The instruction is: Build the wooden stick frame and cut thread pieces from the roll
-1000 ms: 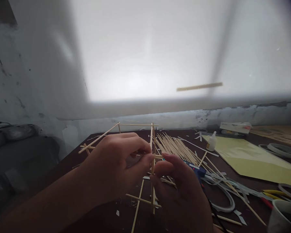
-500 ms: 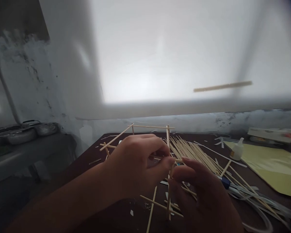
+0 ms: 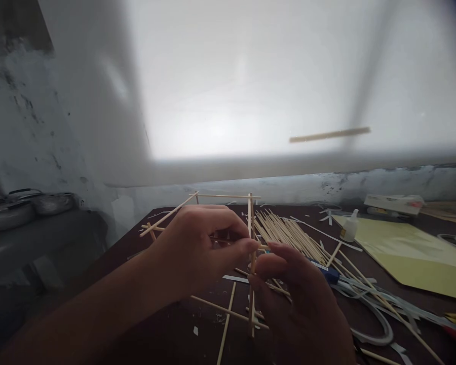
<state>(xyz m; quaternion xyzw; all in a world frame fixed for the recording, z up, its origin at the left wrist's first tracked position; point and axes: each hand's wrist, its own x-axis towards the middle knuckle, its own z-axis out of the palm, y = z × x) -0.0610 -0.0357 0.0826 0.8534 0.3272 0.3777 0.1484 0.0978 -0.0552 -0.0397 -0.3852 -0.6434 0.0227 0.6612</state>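
Right between your two hands lies the near corner of the stick frame (image 3: 169, 213), straight ahead of you, so neither hand has to reach further than the other. Its upright stick (image 3: 252, 309) runs up and down, its foot low toward the dark surface (image 3: 201, 347), while a thin crosspiece (image 3: 265, 248) passes it roughly left to right near your fingertips. The rest of the frame stretches away from you, its far corners beyond your left hand (image 3: 203, 248). That hand is nearly closed, thumb and forefinger pinching where crosspiece and upright meet; the tips hide the joint, so you cannot tell whether the two sticks are bonded there. Your right hand (image 3: 298, 294) curls in from the other side, slightly lower and only a little open: its thumb and a bent finger take the upright just below the joint, and another fingertip touches the crosspiece's right end. Beyond your right hand lie a pile of loose sticks (image 3: 289, 235) and a blue tool (image 3: 329, 274).
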